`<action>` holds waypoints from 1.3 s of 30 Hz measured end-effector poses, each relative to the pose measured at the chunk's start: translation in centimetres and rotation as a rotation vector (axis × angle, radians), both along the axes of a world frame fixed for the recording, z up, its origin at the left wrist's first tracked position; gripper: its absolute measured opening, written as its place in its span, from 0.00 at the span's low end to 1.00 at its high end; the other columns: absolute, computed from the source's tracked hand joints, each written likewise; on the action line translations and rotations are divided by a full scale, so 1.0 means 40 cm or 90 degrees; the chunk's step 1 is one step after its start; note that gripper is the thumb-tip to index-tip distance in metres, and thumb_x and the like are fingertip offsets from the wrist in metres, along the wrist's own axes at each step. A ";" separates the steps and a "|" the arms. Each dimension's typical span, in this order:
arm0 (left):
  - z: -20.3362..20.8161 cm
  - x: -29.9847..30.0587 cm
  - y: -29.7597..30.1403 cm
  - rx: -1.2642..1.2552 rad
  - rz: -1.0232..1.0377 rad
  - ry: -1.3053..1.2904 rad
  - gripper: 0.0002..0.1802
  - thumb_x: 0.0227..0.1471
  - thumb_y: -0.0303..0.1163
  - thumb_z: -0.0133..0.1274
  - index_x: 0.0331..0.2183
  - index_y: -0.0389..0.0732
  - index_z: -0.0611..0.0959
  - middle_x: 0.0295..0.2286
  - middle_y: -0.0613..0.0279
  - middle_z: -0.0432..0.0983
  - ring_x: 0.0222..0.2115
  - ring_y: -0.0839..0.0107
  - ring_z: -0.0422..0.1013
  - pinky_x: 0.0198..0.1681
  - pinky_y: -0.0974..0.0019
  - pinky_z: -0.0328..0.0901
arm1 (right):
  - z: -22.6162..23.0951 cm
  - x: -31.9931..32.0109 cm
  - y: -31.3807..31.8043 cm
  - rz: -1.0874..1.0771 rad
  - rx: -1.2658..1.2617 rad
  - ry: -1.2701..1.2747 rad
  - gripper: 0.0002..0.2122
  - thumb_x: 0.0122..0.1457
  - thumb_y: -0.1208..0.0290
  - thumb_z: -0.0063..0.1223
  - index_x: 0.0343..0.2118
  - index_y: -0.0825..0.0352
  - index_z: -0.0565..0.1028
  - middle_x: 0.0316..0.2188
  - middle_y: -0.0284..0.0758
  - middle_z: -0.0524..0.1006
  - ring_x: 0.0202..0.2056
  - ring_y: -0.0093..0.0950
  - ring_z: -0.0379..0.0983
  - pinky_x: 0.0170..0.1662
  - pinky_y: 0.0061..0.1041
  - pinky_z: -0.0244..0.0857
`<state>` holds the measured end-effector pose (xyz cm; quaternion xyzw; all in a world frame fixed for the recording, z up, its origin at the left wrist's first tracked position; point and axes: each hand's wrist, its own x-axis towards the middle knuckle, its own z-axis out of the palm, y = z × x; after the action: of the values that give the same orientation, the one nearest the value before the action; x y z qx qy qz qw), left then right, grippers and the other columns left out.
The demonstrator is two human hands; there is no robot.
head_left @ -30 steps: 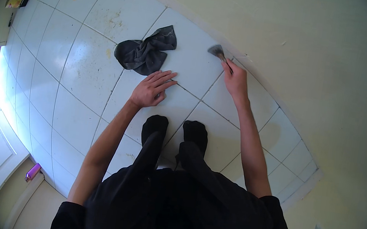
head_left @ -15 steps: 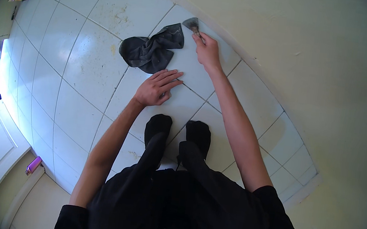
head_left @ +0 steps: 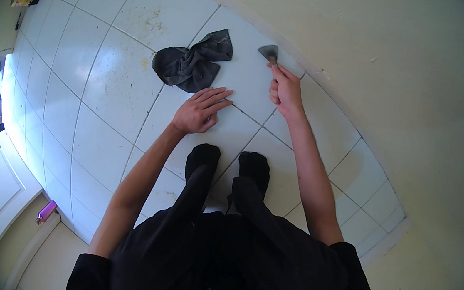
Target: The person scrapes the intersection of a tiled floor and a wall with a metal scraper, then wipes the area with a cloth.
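Right hand [head_left: 284, 91] is clenched around a small brush [head_left: 269, 52] by the wall, left hand [head_left: 200, 110] flat and open on the tiles [head_left: 116, 81], dark rag [head_left: 191, 63] just beyond its fingertips.

The wall [head_left: 385, 66] runs just beyond the brush [head_left: 269, 52], closing off the far side. A crumpled dark cloth [head_left: 193, 63] lies on the floor [head_left: 110, 86] just ahead of the left hand [head_left: 198, 112], near its fingers [head_left: 218, 94]. Bare tiles stretch wide to the left of the cloth. The feet [head_left: 229, 165] block the near side between both arms.
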<state>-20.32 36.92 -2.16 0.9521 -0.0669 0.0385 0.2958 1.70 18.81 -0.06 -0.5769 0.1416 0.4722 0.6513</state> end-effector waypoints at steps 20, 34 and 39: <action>-0.004 -0.002 0.002 -0.001 -0.010 0.014 0.32 0.45 0.24 0.54 0.56 0.46 0.80 0.62 0.61 0.69 0.64 0.62 0.65 0.67 0.51 0.59 | -0.064 0.075 0.239 -0.002 0.139 0.151 0.12 0.71 0.64 0.51 0.39 0.70 0.74 0.16 0.18 0.52 0.15 0.13 0.42 0.17 0.20 0.35; 0.004 0.000 -0.012 0.025 0.005 0.003 0.31 0.47 0.23 0.52 0.56 0.46 0.80 0.62 0.61 0.69 0.63 0.60 0.65 0.68 0.53 0.58 | -0.010 0.035 -0.290 -0.036 -0.148 -0.180 0.14 0.69 0.61 0.56 0.39 0.69 0.82 0.16 0.18 0.58 0.13 0.10 0.47 0.15 0.18 0.39; 0.005 0.004 -0.016 0.020 0.003 0.002 0.31 0.47 0.23 0.52 0.56 0.46 0.80 0.62 0.61 0.69 0.63 0.60 0.65 0.68 0.53 0.58 | -0.021 0.033 -0.256 0.013 -0.159 -0.232 0.14 0.69 0.60 0.56 0.40 0.68 0.83 0.14 0.19 0.58 0.13 0.11 0.48 0.15 0.19 0.40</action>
<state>-20.16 36.29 -1.96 0.9568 -0.0651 0.0369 0.2811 3.03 8.58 -0.88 -0.7300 0.0731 0.3459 0.5849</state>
